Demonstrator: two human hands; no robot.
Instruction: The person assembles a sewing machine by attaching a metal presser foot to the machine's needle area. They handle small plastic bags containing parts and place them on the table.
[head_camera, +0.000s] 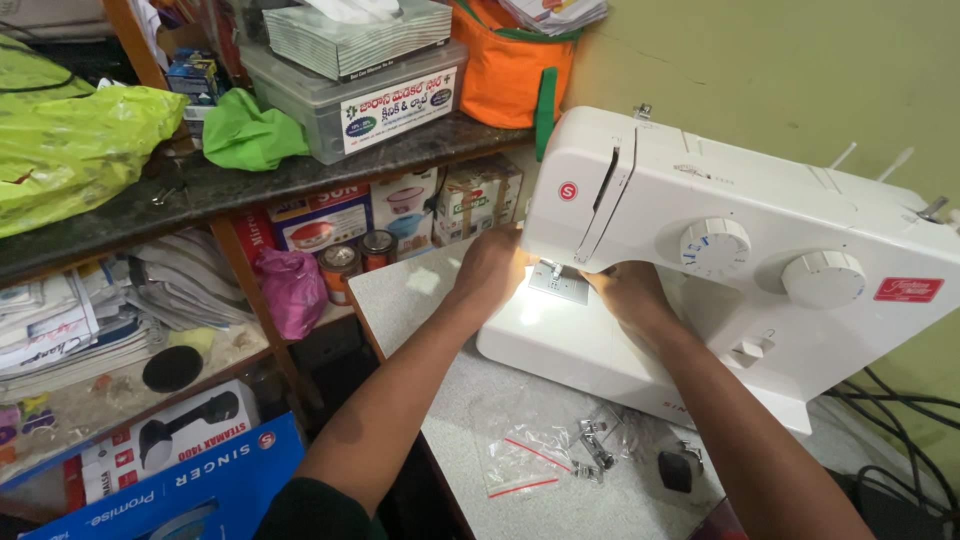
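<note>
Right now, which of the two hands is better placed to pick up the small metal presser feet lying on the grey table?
Probably the right hand: its forearm passes directly above the small metal presser feet, while the left hand sits farther away at the white sewing machine.

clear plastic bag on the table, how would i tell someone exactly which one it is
Start at the white sewing machine on the speckled table. In front of its base lies the clear plastic bag, flat and see-through with red stripes, beside small metal parts.

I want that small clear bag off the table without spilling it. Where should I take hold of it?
Pinch the clear zip bag with your fingers at its red-lined edge, coming from above on the near side. It lies flat on the grey table, and the loose metal presser feet sit toward its far end.
</note>
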